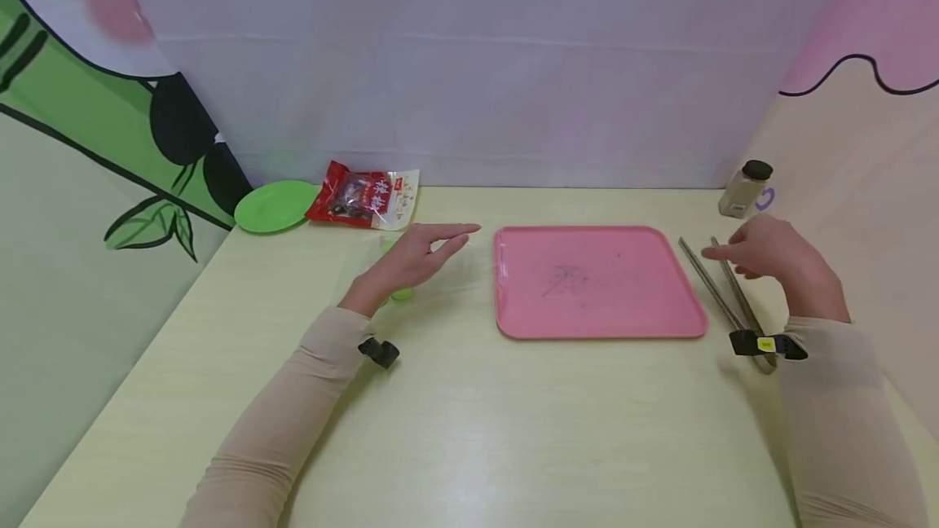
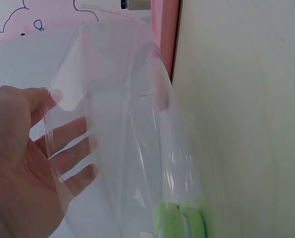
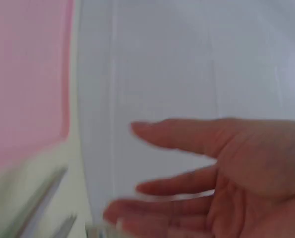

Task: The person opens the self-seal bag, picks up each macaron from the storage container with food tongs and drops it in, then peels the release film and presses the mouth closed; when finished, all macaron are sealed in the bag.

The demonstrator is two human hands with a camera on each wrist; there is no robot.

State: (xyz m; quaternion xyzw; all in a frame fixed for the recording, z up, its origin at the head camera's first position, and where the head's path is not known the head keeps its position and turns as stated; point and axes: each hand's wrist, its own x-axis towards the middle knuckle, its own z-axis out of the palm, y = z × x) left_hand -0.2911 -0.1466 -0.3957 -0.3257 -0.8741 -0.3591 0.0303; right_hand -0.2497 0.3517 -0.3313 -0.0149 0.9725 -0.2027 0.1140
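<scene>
My left hand (image 1: 411,257) is at the left of the table with its fingers extended, beside a clear plastic container or bag (image 2: 125,124). In the left wrist view its fingers show through the clear plastic; whether they touch it I cannot tell. Light green pieces (image 2: 179,220) sit at the plastic's lower end. Over on the right, my right hand (image 1: 773,251) hovers above metal tongs (image 1: 710,283), holding nothing. Its thumb is straight and its fingers are loosely bent in the right wrist view. The tongs lie spread on the table, partly hidden by my wrist.
A pink tray (image 1: 597,283) lies between the hands, with a few dark marks on it. At the back left are a green plate (image 1: 275,206) and a red-and-white food packet (image 1: 363,195). A black-capped jar (image 1: 744,188) stands at the back right, near the wall.
</scene>
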